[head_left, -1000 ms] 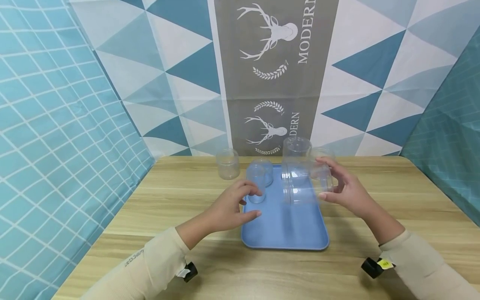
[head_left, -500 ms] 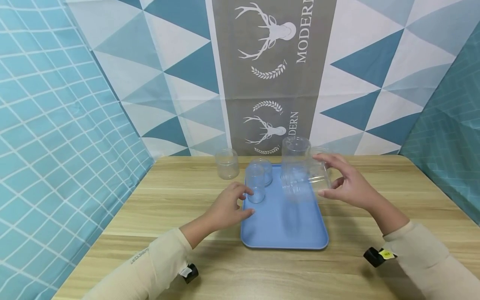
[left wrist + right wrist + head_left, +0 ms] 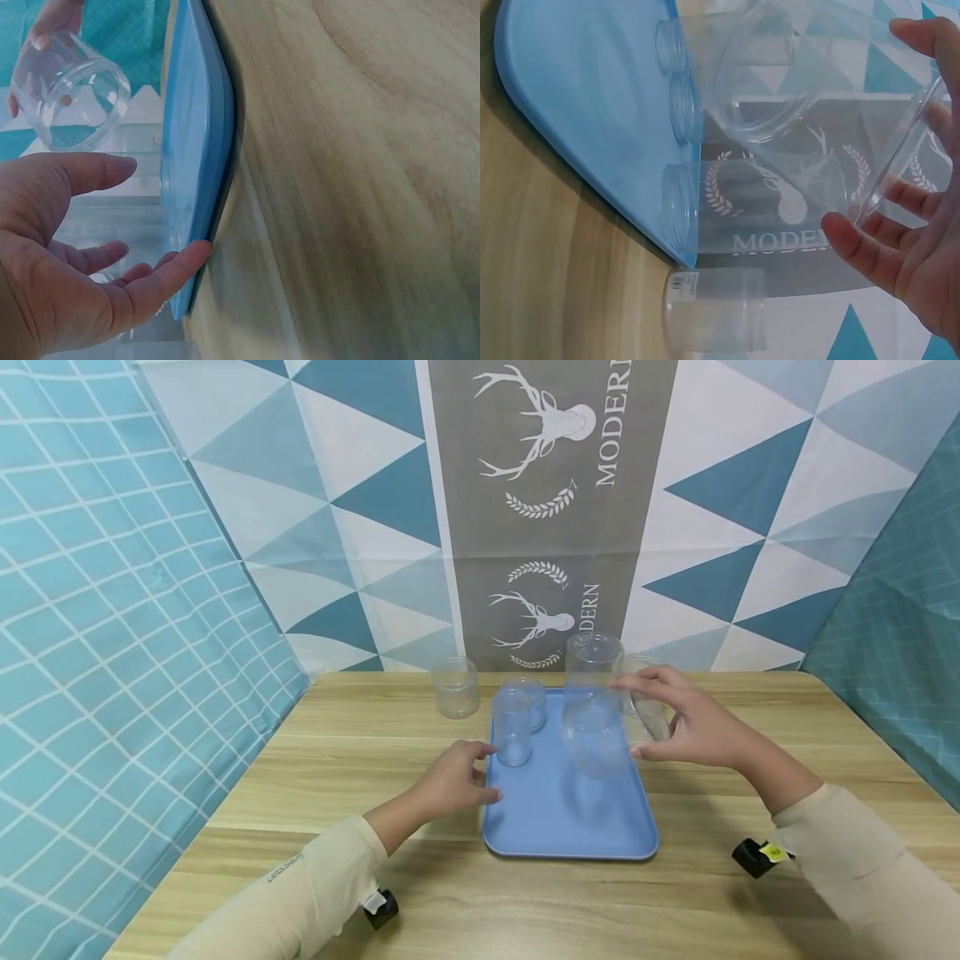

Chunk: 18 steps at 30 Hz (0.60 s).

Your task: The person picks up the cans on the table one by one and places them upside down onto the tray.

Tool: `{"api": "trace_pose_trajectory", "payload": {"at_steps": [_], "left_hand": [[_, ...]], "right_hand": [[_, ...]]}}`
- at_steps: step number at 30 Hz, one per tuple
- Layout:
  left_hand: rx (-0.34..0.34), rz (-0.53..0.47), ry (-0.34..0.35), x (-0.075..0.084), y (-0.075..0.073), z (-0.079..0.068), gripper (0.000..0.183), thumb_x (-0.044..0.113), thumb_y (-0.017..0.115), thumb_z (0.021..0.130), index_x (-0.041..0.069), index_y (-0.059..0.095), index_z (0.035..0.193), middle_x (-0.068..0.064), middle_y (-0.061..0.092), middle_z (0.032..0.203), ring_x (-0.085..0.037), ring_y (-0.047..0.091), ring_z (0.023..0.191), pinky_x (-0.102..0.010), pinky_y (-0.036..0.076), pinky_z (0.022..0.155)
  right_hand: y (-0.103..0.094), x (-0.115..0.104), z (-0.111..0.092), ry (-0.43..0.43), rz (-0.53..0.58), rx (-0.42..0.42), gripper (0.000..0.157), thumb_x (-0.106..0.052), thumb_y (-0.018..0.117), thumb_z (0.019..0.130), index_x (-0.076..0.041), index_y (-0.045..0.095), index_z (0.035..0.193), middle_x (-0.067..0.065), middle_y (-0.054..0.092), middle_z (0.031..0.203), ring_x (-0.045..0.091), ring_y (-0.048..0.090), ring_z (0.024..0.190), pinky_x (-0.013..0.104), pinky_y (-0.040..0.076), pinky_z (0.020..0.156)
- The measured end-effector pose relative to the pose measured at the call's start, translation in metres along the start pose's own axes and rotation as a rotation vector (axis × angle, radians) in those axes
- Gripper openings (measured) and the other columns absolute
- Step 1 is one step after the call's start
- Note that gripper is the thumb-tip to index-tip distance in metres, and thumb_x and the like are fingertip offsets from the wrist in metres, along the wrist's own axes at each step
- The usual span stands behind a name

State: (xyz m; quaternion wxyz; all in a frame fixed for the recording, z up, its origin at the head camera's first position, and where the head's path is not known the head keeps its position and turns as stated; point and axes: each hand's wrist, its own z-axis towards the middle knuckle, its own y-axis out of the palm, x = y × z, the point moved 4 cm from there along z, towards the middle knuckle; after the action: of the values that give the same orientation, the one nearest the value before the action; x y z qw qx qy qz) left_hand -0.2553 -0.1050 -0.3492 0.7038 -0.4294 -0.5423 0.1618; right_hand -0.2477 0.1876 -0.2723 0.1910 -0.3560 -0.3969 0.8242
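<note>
My right hand (image 3: 693, 718) grips a clear wide jar (image 3: 597, 739) round its base end, thumb on one side and fingers on the other. The jar is tilted in the air above the blue tray (image 3: 570, 827), its open mouth turned leftward and down. My left hand (image 3: 447, 781) is at the tray's left edge, fingers loosely bent and holding nothing; whether a fingertip touches the rim I cannot tell. A narrow clear jar (image 3: 513, 731) stands upright on the tray beside that hand. Behind it stands a shorter jar (image 3: 534, 703), and a tall jar (image 3: 594, 652) stands at the tray's back right.
On the wooden table (image 3: 360, 760), a short jar (image 3: 455, 689) stands left of the tray's far end. Another clear jar (image 3: 637, 668) is partly hidden behind the right hand. A barcode label (image 3: 682, 286) shows on one jar outside the tray. Patterned cloth hangs behind the table.
The held jar has turned from lying sideways to a tilt that faces its mouth more toward the head camera. My left hand has drawn back slightly from the narrow jar toward the tray's edge.
</note>
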Motion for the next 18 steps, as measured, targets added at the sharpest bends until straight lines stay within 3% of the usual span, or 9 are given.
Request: {"api": "trace_pose_trajectory", "payload": {"at_steps": [4,7,12,18], "left_hand": [[-0.009,-0.002,-0.045,-0.005,0.003,0.003,0.067,0.019,0.074,0.069,-0.004,0.045,0.123,-0.02,0.048,0.117,-0.025,0.057,0.094,-0.031,0.048,0.077],[-0.044,-0.042,-0.104,-0.01,0.007,0.005,0.07,0.015,0.074,0.068,-0.005,0.041,0.126,-0.02,0.048,0.118,-0.024,0.06,0.086,-0.031,0.05,0.073],[-0.11,-0.221,-0.2,-0.014,0.015,0.006,0.074,0.002,0.071,0.068,-0.008,0.033,0.131,-0.025,0.043,0.122,-0.024,0.061,0.058,-0.029,0.052,0.054],[-0.103,-0.261,-0.23,-0.016,0.019,0.009,0.074,-0.008,0.066,0.065,-0.009,0.031,0.131,-0.027,0.044,0.119,-0.023,0.061,0.055,-0.029,0.052,0.052]], "right_hand": [[0.005,0.015,0.005,-0.029,-0.079,-0.044,0.077,-0.044,0.077,0.06,-0.032,0.045,0.129,-0.001,0.038,0.124,0.019,0.041,0.107,0.04,0.045,0.067],[0.005,0.012,0.01,-0.046,-0.107,-0.081,0.076,-0.044,0.077,0.06,-0.034,0.045,0.128,-0.001,0.038,0.123,0.019,0.041,0.107,0.046,0.044,0.074],[0.005,0.009,0.018,-0.083,-0.157,-0.131,0.075,-0.041,0.078,0.059,-0.033,0.047,0.127,0.0,0.041,0.119,0.017,0.041,0.104,0.042,0.044,0.076],[0.009,0.008,0.028,-0.131,-0.257,-0.184,0.071,-0.043,0.076,0.06,-0.028,0.05,0.125,0.003,0.045,0.111,0.018,0.041,0.097,0.038,0.043,0.073]]}}
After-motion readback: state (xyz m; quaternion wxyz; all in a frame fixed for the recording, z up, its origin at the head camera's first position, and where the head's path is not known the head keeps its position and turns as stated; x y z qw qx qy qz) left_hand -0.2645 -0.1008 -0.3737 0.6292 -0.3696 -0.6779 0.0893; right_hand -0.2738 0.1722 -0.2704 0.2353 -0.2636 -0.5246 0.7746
